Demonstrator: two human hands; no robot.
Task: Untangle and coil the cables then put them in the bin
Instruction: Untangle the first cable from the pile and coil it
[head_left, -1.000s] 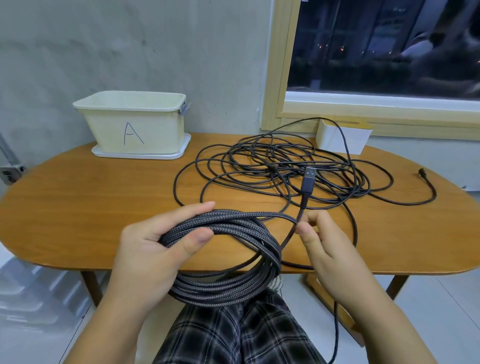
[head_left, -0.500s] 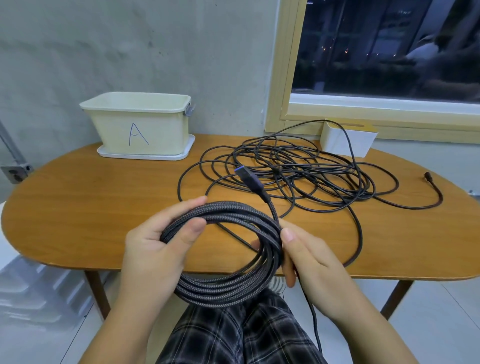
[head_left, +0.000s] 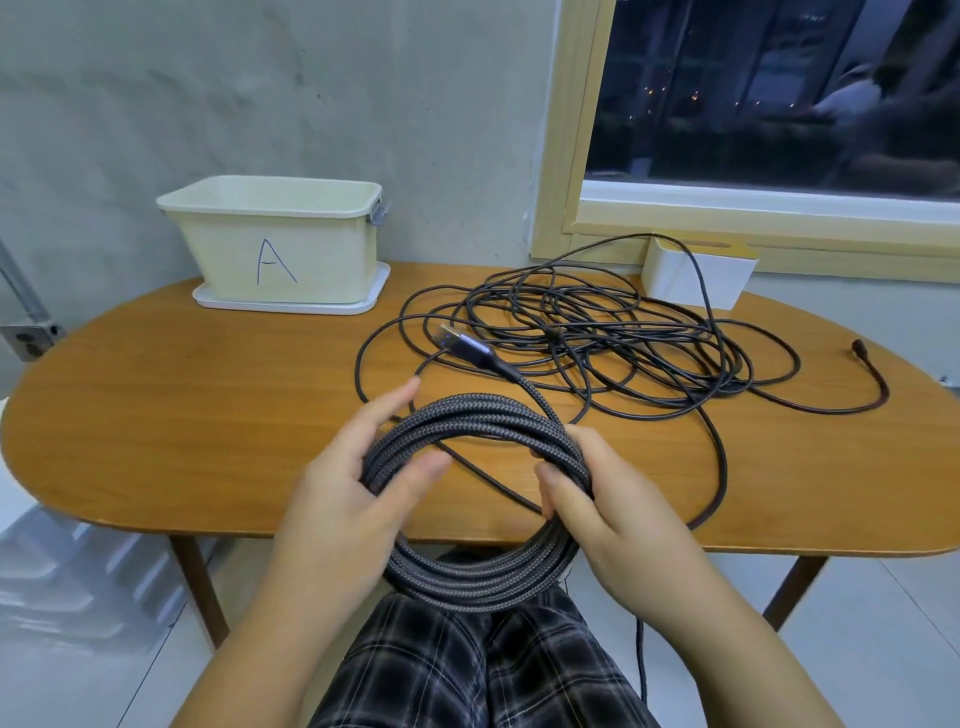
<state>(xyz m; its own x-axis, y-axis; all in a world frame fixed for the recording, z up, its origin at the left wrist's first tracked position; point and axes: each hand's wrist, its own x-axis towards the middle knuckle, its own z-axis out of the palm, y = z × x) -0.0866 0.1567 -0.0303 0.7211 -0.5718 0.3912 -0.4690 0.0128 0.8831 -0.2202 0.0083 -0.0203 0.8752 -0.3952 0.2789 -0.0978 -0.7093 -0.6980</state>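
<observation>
Braided grey coil gripped by both hands: left, right, fingers apparently curled.

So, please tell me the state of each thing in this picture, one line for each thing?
braided cable: coiled in loops, held by both hands, USB plug end free.
thin black cable: tangled in a loose pile on the table.
bin: upright on a white tray, open top, marked A; its inside is hidden.
white box: upright near the window, a cable loop over it.
left hand: grips the coil.
right hand: grips the coil.
</observation>
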